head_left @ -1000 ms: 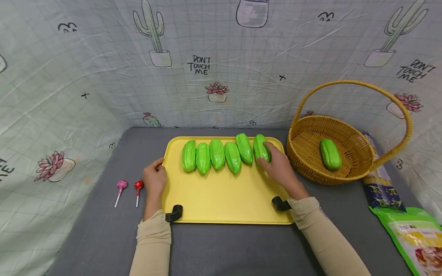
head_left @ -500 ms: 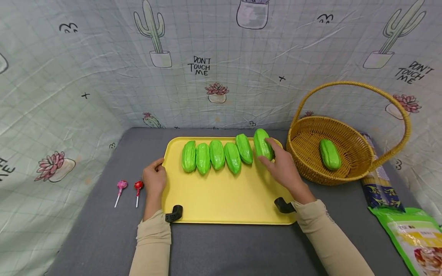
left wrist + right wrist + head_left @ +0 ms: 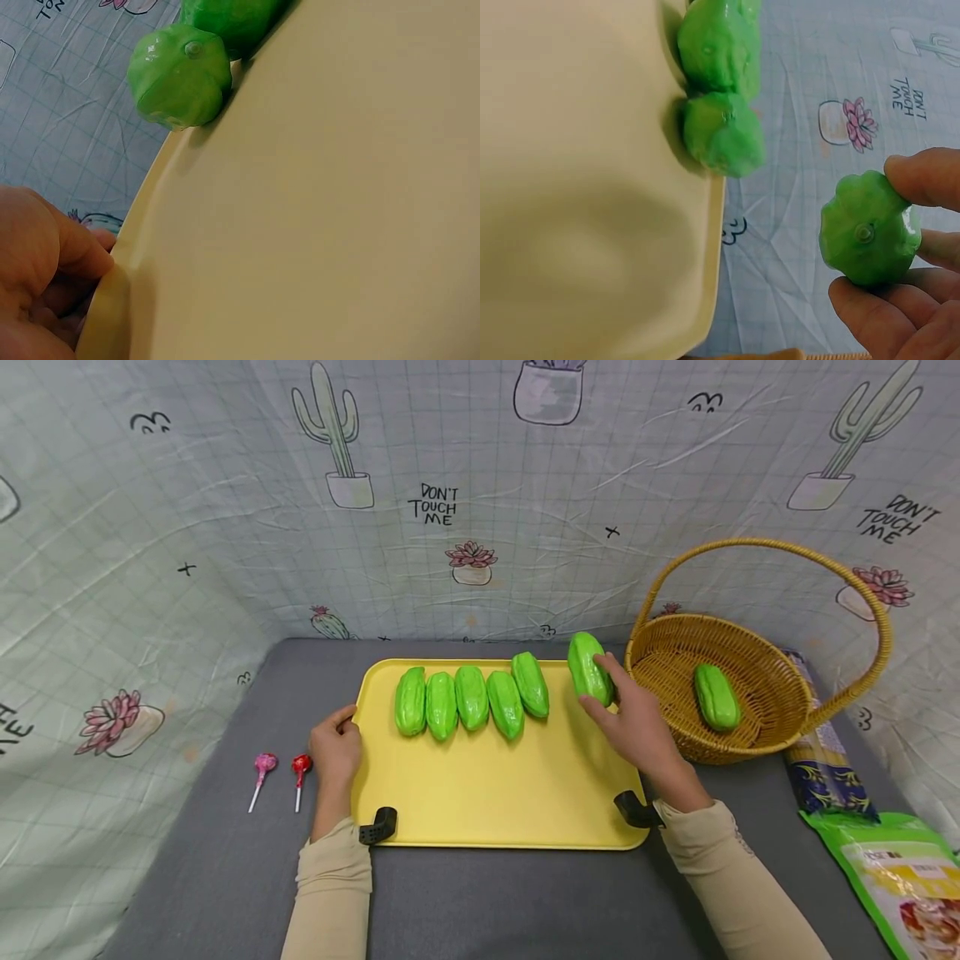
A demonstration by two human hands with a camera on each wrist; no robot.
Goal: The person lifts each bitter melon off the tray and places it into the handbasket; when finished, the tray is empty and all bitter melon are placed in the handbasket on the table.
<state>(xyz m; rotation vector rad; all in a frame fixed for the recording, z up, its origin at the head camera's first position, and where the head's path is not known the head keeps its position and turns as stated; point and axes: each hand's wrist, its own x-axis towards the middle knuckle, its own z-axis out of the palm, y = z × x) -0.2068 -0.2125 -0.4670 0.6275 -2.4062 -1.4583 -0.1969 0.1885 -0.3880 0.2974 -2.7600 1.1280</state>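
Observation:
Several glossy green ridged gourds [image 3: 472,697] lie in a row along the far side of the yellow tray [image 3: 487,785]. My right hand [image 3: 637,718] holds another green gourd [image 3: 589,668] above the tray's far right corner. The right wrist view shows thumb and fingers around that gourd [image 3: 870,229], end-on, apart from the tray. At the tray's left rim, my left hand [image 3: 337,750] grips the edge with curled fingers. The left wrist view shows its fingertips on the rim [image 3: 111,300], the nearest gourd [image 3: 180,75] lying farther along.
A wicker basket [image 3: 675,727] with a tall handle stands right of the tray, one green gourd [image 3: 717,697] inside. Beyond it lie a blue-patterned packet [image 3: 832,777] and a green-edged bag [image 3: 900,868]. Pink [image 3: 265,763] and red lollipops [image 3: 301,763] lie on the left. Printed cloth hangs behind.
My right hand has lifted the rightmost gourd off the tray and carried it up and to the right, toward the basket. My left hand has stayed at the tray's rim.

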